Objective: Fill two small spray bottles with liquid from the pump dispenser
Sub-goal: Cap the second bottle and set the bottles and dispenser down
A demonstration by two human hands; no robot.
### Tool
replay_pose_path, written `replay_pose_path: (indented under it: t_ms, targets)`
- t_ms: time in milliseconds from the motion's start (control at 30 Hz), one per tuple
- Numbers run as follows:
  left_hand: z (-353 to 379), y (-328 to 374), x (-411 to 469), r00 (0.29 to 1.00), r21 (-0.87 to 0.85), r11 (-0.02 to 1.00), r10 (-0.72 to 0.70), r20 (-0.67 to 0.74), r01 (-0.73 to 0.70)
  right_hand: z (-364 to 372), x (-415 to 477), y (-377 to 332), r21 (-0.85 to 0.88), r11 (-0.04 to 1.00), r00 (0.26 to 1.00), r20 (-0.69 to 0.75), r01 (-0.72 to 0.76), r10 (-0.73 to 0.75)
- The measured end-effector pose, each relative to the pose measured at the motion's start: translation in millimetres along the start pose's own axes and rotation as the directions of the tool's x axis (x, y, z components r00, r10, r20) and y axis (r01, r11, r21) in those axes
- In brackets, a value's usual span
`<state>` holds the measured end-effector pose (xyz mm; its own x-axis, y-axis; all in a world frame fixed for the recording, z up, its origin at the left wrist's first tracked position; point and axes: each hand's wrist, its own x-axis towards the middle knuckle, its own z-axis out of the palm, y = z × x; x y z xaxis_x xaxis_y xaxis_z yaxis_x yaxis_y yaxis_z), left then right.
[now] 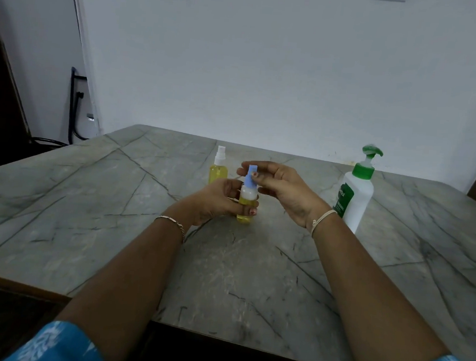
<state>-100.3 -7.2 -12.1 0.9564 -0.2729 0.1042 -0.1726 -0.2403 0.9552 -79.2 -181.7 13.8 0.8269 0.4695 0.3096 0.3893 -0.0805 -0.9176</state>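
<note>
My left hand (218, 200) grips a small clear spray bottle (245, 209) of yellow liquid, holding it upright at the middle of the table. My right hand (281, 188) pinches the bottle's blue spray top (251, 176), which sits on the neck. A second small spray bottle (218, 168) with a white top and yellow liquid stands just behind my left hand. The white pump dispenser (355, 194) with a green pump head stands to the right of my right wrist.
A grey marble table (114, 213) carries everything; its near edge runs below my forearms. A white wall rises behind it. Black cables hang at the far left by a dark doorway.
</note>
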Motion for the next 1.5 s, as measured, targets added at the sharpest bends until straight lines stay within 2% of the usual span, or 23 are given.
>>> replay_pose_path:
  t_ms: [67,267,333,433,500,567,733,800,900,1000,1100,1367,1500]
  targets:
    - [0.1,-0.2,-0.4,1.000,-0.001,1.000,0.007,-0.001,-0.007,1.1,-0.2,0.8,0.024,0.999,0.999,0.000,0.036,-0.036]
    - [1.4,-0.7,1.9,1.000,-0.031,0.999,-0.018,-0.014,0.018,10.0,1.0,1.1,-0.117,0.990,0.969,-0.221,0.083,-0.107]
    - [0.9,-0.2,2.2,1.000,-0.025,0.999,-0.028,-0.011,0.028,8.3,0.6,1.1,-0.131,0.989,0.977,-0.195,0.065,-0.090]
    - [0.5,0.0,2.0,1.000,-0.008,1.000,-0.026,-0.008,0.026,1.0,-0.2,0.9,-0.066,0.998,0.999,-0.036,0.012,-0.015]
    - [0.6,0.5,1.5,1.000,-0.004,1.000,-0.026,-0.009,0.026,-2.6,0.0,2.7,-0.039,0.999,1.000,0.018,0.002,-0.001]
    - [1.1,1.1,1.1,1.000,-0.001,1.000,-0.020,-0.009,0.020,-2.0,0.4,3.5,-0.062,0.998,1.000,-0.014,0.022,-0.023]
    - [3.7,0.9,0.4,1.000,-0.025,1.000,-0.008,-0.021,0.007,8.5,2.5,5.3,-0.185,0.980,0.963,-0.244,0.071,-0.115]
    - [3.7,0.8,0.4,1.000,-0.032,0.999,0.000,-0.014,-0.001,10.7,3.1,6.9,-0.208,0.975,0.960,-0.250,0.073,-0.125]
    - [2.4,0.7,-0.1,1.000,-0.028,1.000,0.001,0.000,-0.001,6.5,1.3,5.8,-0.158,0.987,0.991,-0.117,0.041,-0.060]
    - [2.1,0.5,-0.7,1.000,-0.030,1.000,-0.002,0.003,0.002,-1.5,-1.3,4.6,-0.029,1.000,1.000,0.030,-0.002,0.003]
    - [1.2,-0.2,-0.8,1.000,-0.032,0.999,-0.008,0.013,0.008,-5.2,-3.6,3.9,0.041,0.999,0.997,0.075,-0.013,0.009]
    - [2.2,0.8,-0.8,1.000,-0.007,1.000,-0.006,0.011,0.006,0.3,-0.5,6.6,-0.060,0.996,0.986,-0.144,0.072,-0.080]
    - [2.5,-1.5,0.3,1.000,-0.015,1.000,-0.008,-0.001,0.008,-2.3,-0.6,7.9,-0.093,0.993,0.987,-0.140,0.073,-0.085]
